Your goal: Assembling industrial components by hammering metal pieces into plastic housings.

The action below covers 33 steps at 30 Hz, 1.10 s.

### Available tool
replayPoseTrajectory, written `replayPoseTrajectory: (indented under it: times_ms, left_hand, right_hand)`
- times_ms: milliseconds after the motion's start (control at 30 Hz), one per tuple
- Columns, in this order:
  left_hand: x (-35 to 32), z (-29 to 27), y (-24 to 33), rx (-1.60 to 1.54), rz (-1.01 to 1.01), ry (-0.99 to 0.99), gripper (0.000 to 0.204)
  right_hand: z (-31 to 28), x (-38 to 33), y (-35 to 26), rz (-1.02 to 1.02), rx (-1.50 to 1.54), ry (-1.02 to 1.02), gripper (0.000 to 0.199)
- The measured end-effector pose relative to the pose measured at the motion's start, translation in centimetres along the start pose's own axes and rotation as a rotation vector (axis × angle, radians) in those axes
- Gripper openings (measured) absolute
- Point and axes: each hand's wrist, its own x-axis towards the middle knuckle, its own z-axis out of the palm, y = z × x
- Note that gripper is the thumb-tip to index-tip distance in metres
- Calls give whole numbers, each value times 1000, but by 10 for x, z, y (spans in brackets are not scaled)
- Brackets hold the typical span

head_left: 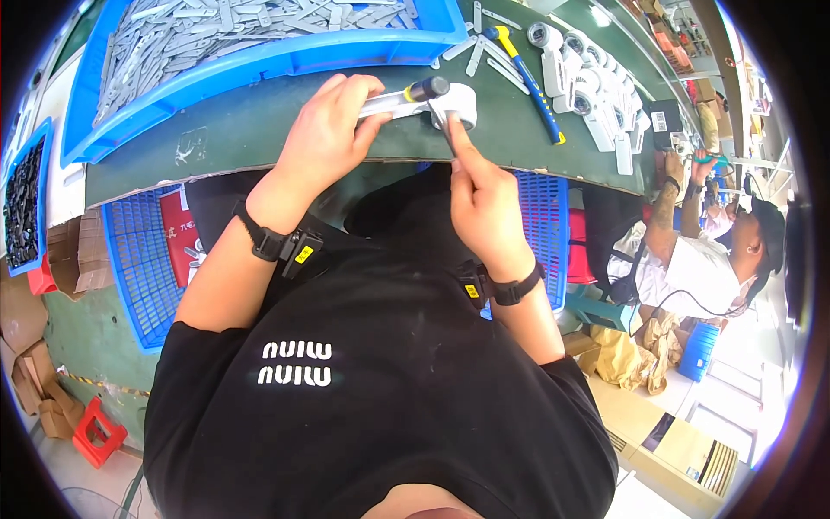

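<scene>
"How do your 2 grips stand?"

"My right grip (pixel 486 203) is curled closed around a slim metal-shafted tool (pixel 446 123), index finger stretched along it. My left grip (pixel 331 125) is closed on a white bar-shaped part (pixel 387 106), thumb and fingers pinching it."

"Where is that part?"

"Over the green worktop (pixel 246 130), near its front edge, round end to the right. 1 black cylinder (pixel 426 89) with a yellow band lies across it; I can't tell if they touch."

"And farther out?"

"1 blue-and-yellow hammer (pixel 538 91) lies to the right, beside white round-headed parts (pixel 596 125). A blue tray (pixel 303 62) at left holds heaped grey flat strips (pixel 259 22). Well off right, 1 co-worker (pixel 705 268) wears white."
</scene>
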Motion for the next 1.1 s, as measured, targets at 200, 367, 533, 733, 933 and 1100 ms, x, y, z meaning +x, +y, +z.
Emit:
replayPoseTrajectory:
  times_ms: [200, 367, 533, 733, 933, 1100]
  left_hand:
    - [3, 1, 1, -56, -91, -22, 36]
    - [3, -2, -2, -67, -142, -38, 39]
    - [1, -1, -1, -69, -141, -26, 45]
    - [1, 0, -6, -68, -79, -15, 49]
    - [0, 1, -7, -80, -87, -20, 49]
    - [-3, -2, -8, -92, -155, -27, 53]
  right_hand:
    - [4, -7, -1, -9, 81, 155, 60]
    - [-1, -12, -12, 65, 318, 162, 64]
    - [-1, 0, -3, 23, 64, -107, 61]
    - [11, -7, -11, -44, 34, 48, 61]
    - [6, -17, -7, -3, 306, 233, 65]
    - [-6, 3, -17, 18, 17, -83, 60]
